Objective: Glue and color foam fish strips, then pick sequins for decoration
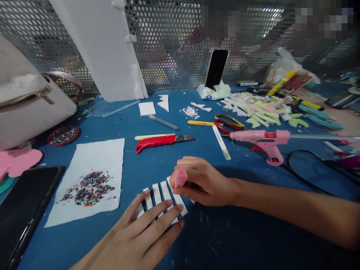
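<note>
So a row of white foam strips (161,197) was laid out on the blue bench (230,240) at about 6 o'clock in the view, side by side with thin gaps between them. The left hand (140,236) was spread flat and wide, its fingers pressed down on the near ends of the strips, nothing gripped. The right hand (201,182) was curled around a small pink piece (180,177), pinched between thumb and fingers and set right at the far end of the strips, roughly touching them. A pink glue gun (263,142) was stood on the bench at about 2 o'clock from the hands, well apart, with a black cord (303,168) looped off to its right. A red utility knife (163,141) was left lying at 12 o'clock, blade pointing right, with a pale yellow stick (153,137) just beside it. Red-handled scissors (229,123) were seen near the gun's nozzle. At 9 o'clock a white sheet (92,157) was spread out with a little heap of multicoloured glitter bits (88,189) on it. Way back at 12 o'clock a phone (216,68) was propped upright against the perforated metal screen (174,41), and a pile of pastel foam offcuts (261,110) was scattered at 1 o'clock.
</note>
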The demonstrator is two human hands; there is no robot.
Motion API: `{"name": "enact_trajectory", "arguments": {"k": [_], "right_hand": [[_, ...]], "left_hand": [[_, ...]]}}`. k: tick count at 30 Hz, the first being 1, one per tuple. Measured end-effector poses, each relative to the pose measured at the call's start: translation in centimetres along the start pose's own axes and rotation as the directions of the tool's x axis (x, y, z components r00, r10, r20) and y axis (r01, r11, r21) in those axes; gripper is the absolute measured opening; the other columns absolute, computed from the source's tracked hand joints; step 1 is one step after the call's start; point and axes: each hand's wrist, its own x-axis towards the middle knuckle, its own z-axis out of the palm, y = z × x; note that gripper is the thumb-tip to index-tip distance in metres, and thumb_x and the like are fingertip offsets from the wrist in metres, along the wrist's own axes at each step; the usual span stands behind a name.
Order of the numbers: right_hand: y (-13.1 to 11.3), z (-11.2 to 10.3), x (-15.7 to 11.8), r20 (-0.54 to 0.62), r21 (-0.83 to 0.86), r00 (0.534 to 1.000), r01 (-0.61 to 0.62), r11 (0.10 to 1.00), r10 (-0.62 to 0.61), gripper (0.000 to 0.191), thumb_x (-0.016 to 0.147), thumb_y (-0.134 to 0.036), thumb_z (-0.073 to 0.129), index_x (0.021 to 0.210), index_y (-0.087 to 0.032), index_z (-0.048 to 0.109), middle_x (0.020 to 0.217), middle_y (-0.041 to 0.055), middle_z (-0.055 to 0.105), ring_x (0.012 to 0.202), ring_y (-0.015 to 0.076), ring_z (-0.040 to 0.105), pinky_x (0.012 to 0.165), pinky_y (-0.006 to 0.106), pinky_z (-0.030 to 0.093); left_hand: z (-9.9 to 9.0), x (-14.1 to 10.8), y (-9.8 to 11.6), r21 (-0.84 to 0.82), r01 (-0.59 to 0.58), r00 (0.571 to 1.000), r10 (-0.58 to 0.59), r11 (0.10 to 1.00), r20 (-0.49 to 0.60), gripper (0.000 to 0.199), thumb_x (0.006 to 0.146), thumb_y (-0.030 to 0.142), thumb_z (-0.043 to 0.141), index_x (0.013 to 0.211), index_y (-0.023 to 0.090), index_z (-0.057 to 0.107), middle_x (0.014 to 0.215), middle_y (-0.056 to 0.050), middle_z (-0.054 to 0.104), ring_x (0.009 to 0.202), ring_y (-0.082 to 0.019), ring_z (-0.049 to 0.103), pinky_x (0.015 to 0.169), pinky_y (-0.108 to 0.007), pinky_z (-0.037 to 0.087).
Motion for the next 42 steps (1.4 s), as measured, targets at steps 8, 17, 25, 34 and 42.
{"name": "enact_trajectory", "arguments": {"k": [8, 17, 25, 34, 42], "right_hand": [[0.1, 0.0, -0.1, 0.012, -0.001, 1.0, -0.002, 1.0, 0.002, 0.016, 0.1, -0.027, 0.054, 0.087, -0.019, 0.052, 0.076, -0.0002, 0.065, 0.065, 0.0122, 0.049, 0.069, 0.029, 0.037], [-0.2, 0.1, 0.3, 0.007, 0.005, 1.0, 0.023, 1.0, -0.023, 0.008, 0.098, -0.017, 0.047, 0.096, -0.017, 0.055, 0.088, 0.0049, 0.068, 0.07, 0.0131, 0.051, 0.074, 0.031, 0.042], [0.0, -0.1, 0.4, 0.088, 0.037, 0.996, 0.002, 0.999, -0.006, 0.016, 0.1, -0.027, 0.048, 0.087, -0.018, 0.053, 0.077, 0.0012, 0.06, 0.068, 0.0131, 0.047, 0.07, 0.03, 0.038], [0.2, 0.0, 0.4, 0.063, 0.052, 0.998, 0.01, 0.999, -0.013, 0.01, 0.099, -0.023, 0.049, 0.093, -0.018, 0.055, 0.084, 0.0013, 0.061, 0.072, 0.0122, 0.049, 0.074, 0.028, 0.041], [0.2, 0.0, 0.3, 0.066, 0.087, 0.997, -0.042, 0.995, 0.036, 0.007, 0.096, -0.022, 0.051, 0.095, -0.017, 0.055, 0.089, 0.0031, 0.063, 0.077, 0.0133, 0.053, 0.078, 0.03, 0.045]], "left_hand": [[-0.4, 0.1, -0.3, 0.025, -0.046, 0.999, 0.045, 0.999, 0.021, 0.043, 0.101, 0.015, 0.047, 0.14, 0.028, 0.056, 0.151, 0.005, 0.053, 0.142, -0.018, 0.038, 0.124, -0.052, -0.009], [-0.6, 0.2, -0.7, 0.033, -0.076, 0.997, 0.076, 0.997, 0.01, 0.04, 0.101, 0.016, 0.048, 0.139, 0.027, 0.056, 0.149, 0.003, 0.055, 0.139, -0.019, 0.042, 0.124, -0.052, -0.01], [-0.8, 0.2, -0.8, 0.016, -0.076, 0.997, 0.076, 0.997, 0.017, 0.039, 0.103, 0.018, 0.046, 0.14, 0.026, 0.056, 0.149, 0.003, 0.055, 0.139, -0.019, 0.044, 0.123, -0.051, -0.012], [-1.0, 0.2, -0.5, 0.015, -0.058, 0.998, 0.058, 0.998, 0.033, 0.041, 0.103, 0.018, 0.045, 0.142, 0.027, 0.054, 0.152, 0.004, 0.052, 0.14, -0.018, 0.043, 0.124, -0.051, -0.013], [-0.8, 0.1, -0.4, 0.025, -0.043, 0.999, 0.042, 0.999, 0.028, 0.04, 0.103, 0.018, 0.045, 0.141, 0.028, 0.055, 0.153, 0.004, 0.051, 0.142, -0.018, 0.042, 0.124, -0.051, -0.011]]}}
